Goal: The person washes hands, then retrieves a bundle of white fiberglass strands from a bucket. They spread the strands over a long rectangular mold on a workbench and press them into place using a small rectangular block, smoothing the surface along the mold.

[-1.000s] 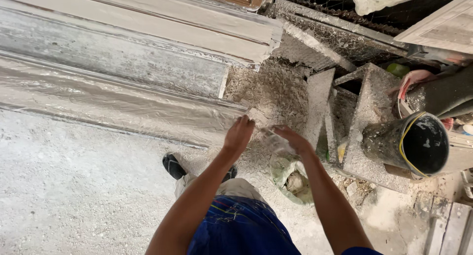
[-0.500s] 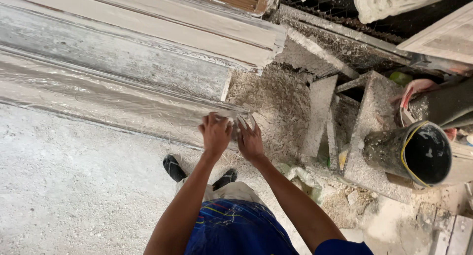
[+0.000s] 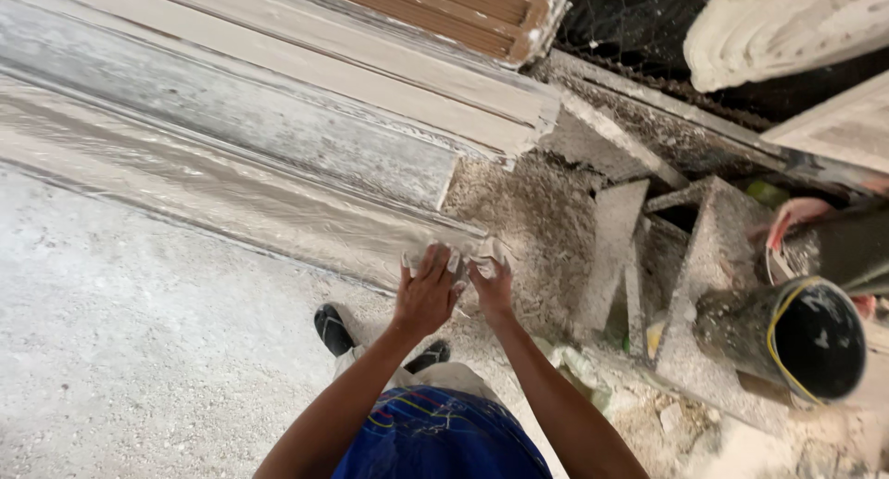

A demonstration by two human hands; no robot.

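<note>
My left hand and my right hand rest side by side on the near end of a long grey-white plaster moulding that lies across a workbench. Both hands press a pale lump of wet plaster against the moulding's end, fingers curled over it. My forearms reach up from the bottom of the view, above a blue garment and black shoes.
A black bucket with a yellow rim lies tilted at the right, by plaster-crusted supports. Wooden boards and wire mesh lie at the top. A white moulded piece sits top right. The floor is dusty.
My hands rose from lower down by the floor debris to the moulding's end and came together there on the plaster. The view shifted slightly.
</note>
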